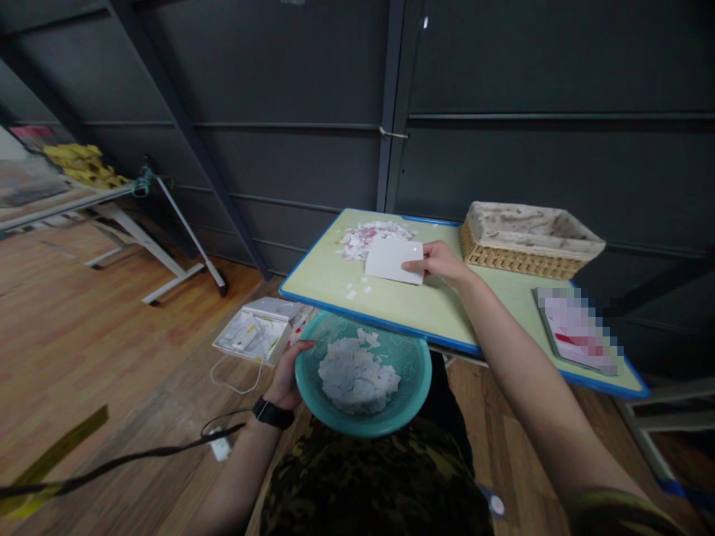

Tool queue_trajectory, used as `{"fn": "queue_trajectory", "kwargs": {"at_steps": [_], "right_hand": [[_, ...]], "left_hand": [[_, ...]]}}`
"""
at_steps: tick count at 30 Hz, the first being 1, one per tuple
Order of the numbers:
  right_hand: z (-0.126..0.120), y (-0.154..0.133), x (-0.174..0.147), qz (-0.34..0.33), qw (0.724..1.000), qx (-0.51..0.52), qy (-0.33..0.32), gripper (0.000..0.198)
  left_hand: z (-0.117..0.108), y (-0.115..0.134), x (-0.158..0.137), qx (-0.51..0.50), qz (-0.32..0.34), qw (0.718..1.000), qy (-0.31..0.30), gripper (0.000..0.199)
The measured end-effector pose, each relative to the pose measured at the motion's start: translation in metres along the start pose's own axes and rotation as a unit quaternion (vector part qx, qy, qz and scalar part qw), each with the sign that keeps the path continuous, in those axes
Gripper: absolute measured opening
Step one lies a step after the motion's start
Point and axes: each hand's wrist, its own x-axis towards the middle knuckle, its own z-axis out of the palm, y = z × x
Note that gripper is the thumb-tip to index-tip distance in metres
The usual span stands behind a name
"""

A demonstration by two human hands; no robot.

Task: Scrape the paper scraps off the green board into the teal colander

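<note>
My left hand [289,374] grips the rim of a green plastic colander [416,372] below the table's front edge. Inside the colander lies a heap of torn white paper scraps [357,376]. Over the table, my right hand [444,262] is closed on a flat white card [391,260], thumb on its near face. Just behind the card is a pile of white and pinkish paper scraps [357,237], partly hidden by it. A few loose bits [351,292] lie in front of the pile on the yellow-green tabletop [313,277].
A cloth-lined wicker basket [525,257] stands at the table's back right, with a phone-like tablet [575,327], partly blurred, nearer the front. An open white box [251,335] sits on the floor at left. A black cable [145,452] crosses the floor; dark panels [290,74] rise behind.
</note>
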Motion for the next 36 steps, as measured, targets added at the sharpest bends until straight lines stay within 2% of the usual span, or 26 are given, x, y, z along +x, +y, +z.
{"fn": "queue_trajectory", "kwargs": {"at_steps": [9,15,19,22,27,32,36], "right_hand": [[0.001,0.000,-0.001,-0.010,1.000,-0.001,-0.020,0.036],[0.004,-0.005,-0.007,0.000,0.997,-0.003,-0.075,0.036],[0.000,-0.006,-0.007,0.001,0.997,-0.003,-0.074,0.035],[0.000,-0.006,-0.007,0.005,0.997,-0.002,-0.075,0.033],[0.008,-0.006,-0.012,-0.003,0.993,0.028,-0.115,0.035],[0.018,-0.004,-0.009,-0.027,0.997,0.040,-0.054,0.035],[0.027,0.002,-0.004,-0.046,0.997,0.034,-0.051,0.035]], "left_hand": [[0.000,-0.001,0.001,-0.006,-0.005,1.000,-0.002,0.015],[0.000,0.000,0.000,-0.001,-0.007,1.000,0.001,0.017],[0.001,0.000,-0.002,0.001,-0.011,1.000,0.001,0.021],[0.001,0.000,-0.003,-0.002,-0.014,1.000,-0.006,0.020],[0.000,0.000,-0.001,-0.004,-0.002,1.000,-0.003,0.015],[-0.001,-0.001,-0.001,0.003,0.002,1.000,-0.003,0.016],[0.000,-0.001,-0.001,0.009,0.001,1.000,-0.008,0.015]]}}
